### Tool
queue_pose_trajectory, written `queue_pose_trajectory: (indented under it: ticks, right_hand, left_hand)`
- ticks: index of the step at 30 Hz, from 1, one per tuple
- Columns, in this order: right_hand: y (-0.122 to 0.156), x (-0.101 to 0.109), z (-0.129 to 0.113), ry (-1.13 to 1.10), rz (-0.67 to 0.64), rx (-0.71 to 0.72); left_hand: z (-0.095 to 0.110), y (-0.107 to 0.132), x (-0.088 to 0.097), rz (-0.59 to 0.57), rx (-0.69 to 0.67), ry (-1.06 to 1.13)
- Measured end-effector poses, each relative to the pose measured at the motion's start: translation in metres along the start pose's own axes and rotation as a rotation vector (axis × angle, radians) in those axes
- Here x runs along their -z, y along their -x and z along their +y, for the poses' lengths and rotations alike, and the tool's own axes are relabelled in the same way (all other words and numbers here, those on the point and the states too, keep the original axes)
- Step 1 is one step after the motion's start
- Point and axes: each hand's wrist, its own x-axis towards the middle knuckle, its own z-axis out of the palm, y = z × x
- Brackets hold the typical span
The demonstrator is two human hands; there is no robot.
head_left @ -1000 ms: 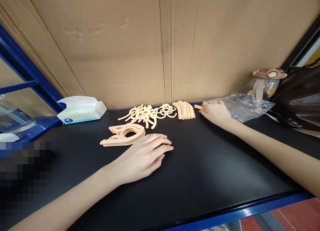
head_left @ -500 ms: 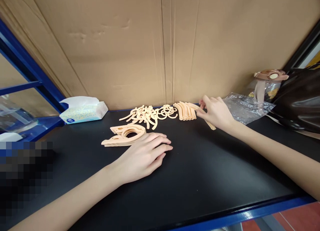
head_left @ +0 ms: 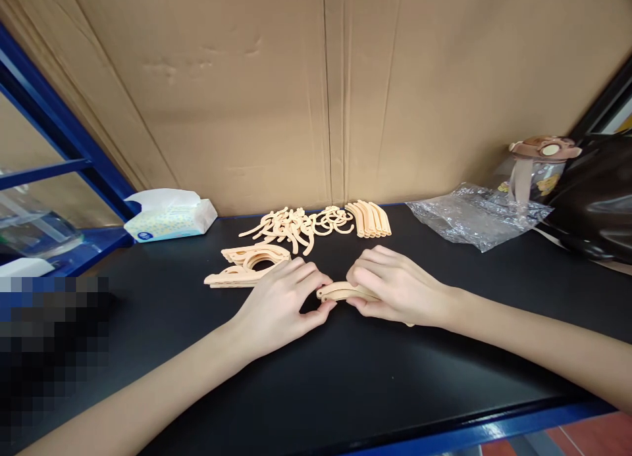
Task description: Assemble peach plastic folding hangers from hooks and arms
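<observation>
My right hand is closed around a curved peach plastic piece just above the black tabletop. The fingertips of my left hand meet that piece at its left end. Left of my left hand lies a flat stack of peach hanger-shaped parts. Farther back sit a loose heap of peach hooks and a neat row of curved peach arms.
A tissue pack lies at the back left beside blue shelf posts. A crumpled clear plastic bag, a drinking bottle and a dark bag stand at the right. Cardboard walls the back; a blue edge bounds the front.
My right hand took one curved arm from the row at the back and carried it down to the middle of the table. My left hand curled its fingers onto the piece's end.
</observation>
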Motion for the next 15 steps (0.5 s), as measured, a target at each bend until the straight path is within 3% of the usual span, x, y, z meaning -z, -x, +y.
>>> queue_pose_trajectory:
  ticks: [7,15]
  right_hand:
    - [0.0,0.0,0.006,-0.023,-0.133,0.0]
    - [0.004,0.001,0.02,-0.122,-0.201,-0.106]
  left_hand:
    - [-0.003,0.0,-0.003,0.001,0.026,-0.076]
    - [-0.006,-0.001,0.002,0.002,0.057,-0.147]
